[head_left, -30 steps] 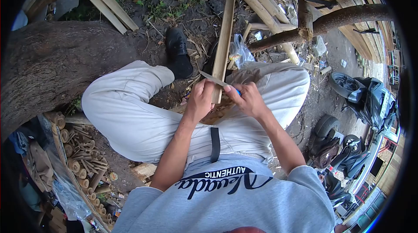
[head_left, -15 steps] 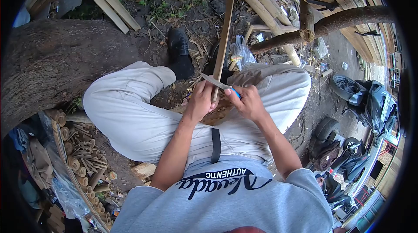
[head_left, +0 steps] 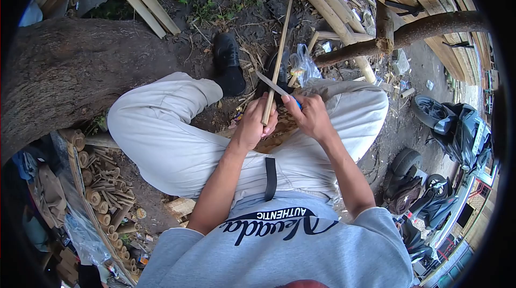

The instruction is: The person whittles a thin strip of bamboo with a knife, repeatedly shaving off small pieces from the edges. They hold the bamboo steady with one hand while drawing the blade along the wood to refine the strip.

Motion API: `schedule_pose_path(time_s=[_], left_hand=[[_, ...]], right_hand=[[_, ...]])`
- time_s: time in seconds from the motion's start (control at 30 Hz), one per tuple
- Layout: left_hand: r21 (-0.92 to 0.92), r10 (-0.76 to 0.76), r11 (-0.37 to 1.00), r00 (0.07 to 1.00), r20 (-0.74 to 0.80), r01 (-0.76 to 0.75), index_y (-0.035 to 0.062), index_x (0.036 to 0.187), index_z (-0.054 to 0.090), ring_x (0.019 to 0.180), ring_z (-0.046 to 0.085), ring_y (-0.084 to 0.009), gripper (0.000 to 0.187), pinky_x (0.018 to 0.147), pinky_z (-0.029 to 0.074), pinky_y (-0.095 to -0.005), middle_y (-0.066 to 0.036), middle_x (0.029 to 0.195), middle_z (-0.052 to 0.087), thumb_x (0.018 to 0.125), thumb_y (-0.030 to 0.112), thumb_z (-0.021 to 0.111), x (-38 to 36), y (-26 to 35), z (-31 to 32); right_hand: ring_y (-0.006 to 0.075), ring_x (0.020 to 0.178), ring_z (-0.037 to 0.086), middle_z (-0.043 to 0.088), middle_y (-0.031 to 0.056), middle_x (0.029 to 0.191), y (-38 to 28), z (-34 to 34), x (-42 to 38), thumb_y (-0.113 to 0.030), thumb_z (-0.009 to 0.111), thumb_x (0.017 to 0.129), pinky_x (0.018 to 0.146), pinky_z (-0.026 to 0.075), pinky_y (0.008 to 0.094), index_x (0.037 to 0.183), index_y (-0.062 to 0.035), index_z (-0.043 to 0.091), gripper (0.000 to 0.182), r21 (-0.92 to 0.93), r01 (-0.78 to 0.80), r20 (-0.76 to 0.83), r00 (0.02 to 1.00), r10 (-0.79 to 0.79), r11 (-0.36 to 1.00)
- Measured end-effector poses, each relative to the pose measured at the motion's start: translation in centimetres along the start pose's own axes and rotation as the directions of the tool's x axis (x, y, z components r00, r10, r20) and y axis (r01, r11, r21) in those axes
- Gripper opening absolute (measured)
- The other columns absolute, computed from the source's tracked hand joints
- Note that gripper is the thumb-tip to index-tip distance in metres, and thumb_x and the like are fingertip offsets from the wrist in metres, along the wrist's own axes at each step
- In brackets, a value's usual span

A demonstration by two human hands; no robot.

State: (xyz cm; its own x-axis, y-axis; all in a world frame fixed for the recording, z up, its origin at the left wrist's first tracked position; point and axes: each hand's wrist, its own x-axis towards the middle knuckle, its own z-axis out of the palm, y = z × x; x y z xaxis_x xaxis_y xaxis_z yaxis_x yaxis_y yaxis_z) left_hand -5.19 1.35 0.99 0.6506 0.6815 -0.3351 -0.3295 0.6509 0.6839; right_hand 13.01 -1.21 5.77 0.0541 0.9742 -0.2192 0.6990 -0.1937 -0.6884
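A long bamboo strip (head_left: 280,54) runs from my lap up past the top edge of the view. My left hand (head_left: 255,126) is wrapped round its near end, which pokes out between thumb and fingers. In my right hand (head_left: 312,116) is a knife (head_left: 273,84) with a blue handle. Its blade lies across the strip just beyond my left hand, point to the upper left. Both hands are between my spread knees, above a brown surface that they partly cover.
A thick tree trunk (head_left: 80,73) lies at left. Cut bamboo pieces (head_left: 110,191) are piled at lower left. A branch (head_left: 408,34) crosses the upper right, near bamboo poles (head_left: 328,5). A plastic bag (head_left: 305,66) lies beyond my right knee. Motorcycles (head_left: 459,132) stand at right.
The bamboo strip has turned so that a narrower face shows, and its far end leans slightly more to the right. The blade has shifted a little up along it relative to my left hand.
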Motion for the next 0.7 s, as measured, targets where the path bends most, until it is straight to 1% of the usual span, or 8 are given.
schedule_pose_path(time_s=[0.1,0.17,0.3,0.37,0.47,0.53,0.63,0.7], left_hand=[[0.024,-0.003,1.000,0.999,-0.036,0.004,0.0068,0.085,0.047,0.042,0.035,-0.0091,0.044,0.039,0.027,-0.0246,-0.001,0.059,0.042,0.110,0.039,0.030,-0.2,0.2,0.0],[0.006,-0.060,0.998,0.995,-0.083,0.061,0.0063,0.085,0.046,0.043,0.036,-0.0093,0.044,0.039,0.027,-0.0246,-0.001,0.059,0.042,0.110,0.038,0.030,0.0,0.2,0.3],[0.046,0.020,0.999,1.000,-0.015,-0.019,0.0061,0.086,0.047,0.043,0.036,-0.0082,0.042,0.040,0.027,-0.0242,-0.001,0.060,0.043,0.110,0.037,0.032,0.2,-0.2,0.0],[0.033,0.050,0.998,0.998,0.036,-0.051,0.0068,0.085,0.048,0.044,0.036,-0.0076,0.039,0.040,0.028,-0.0240,-0.001,0.060,0.043,0.108,0.035,0.034,0.3,-0.3,-0.3],[-0.054,-0.009,0.999,1.000,-0.016,0.008,0.0094,0.084,0.050,0.045,0.036,-0.0065,0.034,0.041,0.026,-0.0226,0.002,0.062,0.044,0.106,0.032,0.038,0.5,-0.1,0.4],[-0.177,-0.023,0.984,0.999,-0.032,0.017,0.0112,0.083,0.051,0.046,0.036,-0.0059,0.033,0.043,0.027,-0.0218,0.003,0.061,0.043,0.107,0.032,0.040,1.0,-0.9,0.2],[-0.030,0.064,0.997,0.997,-0.037,-0.065,0.0111,0.084,0.050,0.046,0.035,-0.0056,0.033,0.043,0.027,-0.0221,0.003,0.060,0.042,0.107,0.032,0.039,0.5,-1.1,0.5],[-0.129,0.022,0.991,0.999,-0.030,-0.026,0.0109,0.084,0.049,0.046,0.035,-0.0055,0.032,0.044,0.027,-0.0227,0.003,0.059,0.041,0.108,0.031,0.040,0.2,-1.0,0.5]], right_hand=[[0.0435,0.056,0.058,0.055,0.0227,0.056,-0.5,1.1,-1.8,-0.045,0.058,0.098,0.054,0.047,0.0473,0.069,-0.0006,0.065,0.054,0.046,0.187,0.045,0.981,-0.189,0.981],[0.0436,0.056,0.057,0.054,0.0229,0.056,-1.0,0.5,-2.0,-0.044,0.058,0.098,0.054,0.046,0.0471,0.069,0.0001,0.065,0.053,-0.024,0.153,0.104,0.983,-0.150,0.988],[0.0407,0.050,0.048,0.049,0.0234,0.056,-0.4,-0.5,0.3,-0.036,0.056,0.101,0.054,0.044,0.0435,0.074,0.0038,0.064,0.049,0.035,-0.032,0.042,0.999,0.031,0.999],[0.0387,0.050,0.047,0.051,0.0223,0.057,-0.9,-0.3,-0.1,-0.035,0.057,0.101,0.054,0.044,0.0426,0.076,0.0029,0.067,0.047,0.009,-0.015,0.062,0.998,0.014,1.000],[0.0371,0.054,0.057,0.059,0.0214,0.063,-2.1,0.3,-1.8,-0.034,0.055,0.102,0.055,0.046,0.0425,0.083,-0.0017,0.072,0.041,0.163,0.178,0.162,0.966,-0.204,0.970],[0.0392,0.055,0.059,0.059,0.0211,0.061,-2.1,0.5,-2.2,-0.039,0.055,0.101,0.056,0.047,0.0439,0.082,-0.0036,0.073,0.044,0.130,0.166,0.163,0.969,-0.186,0.978],[0.0415,0.058,0.061,0.060,0.0209,0.060,-2.3,-0.6,-0.9,-0.043,0.054,0.100,0.058,0.049,0.0452,0.082,-0.0053,0.073,0.046,0.096,0.099,0.162,0.980,-0.114,0.990],[0.0414,0.059,0.061,0.061,0.0218,0.062,-1.2,-1.1,0.2,-0.042,0.053,0.101,0.059,0.049,0.0454,0.083,-0.0053,0.073,0.045,0.143,-0.002,0.098,0.995,-0.013,0.990]])
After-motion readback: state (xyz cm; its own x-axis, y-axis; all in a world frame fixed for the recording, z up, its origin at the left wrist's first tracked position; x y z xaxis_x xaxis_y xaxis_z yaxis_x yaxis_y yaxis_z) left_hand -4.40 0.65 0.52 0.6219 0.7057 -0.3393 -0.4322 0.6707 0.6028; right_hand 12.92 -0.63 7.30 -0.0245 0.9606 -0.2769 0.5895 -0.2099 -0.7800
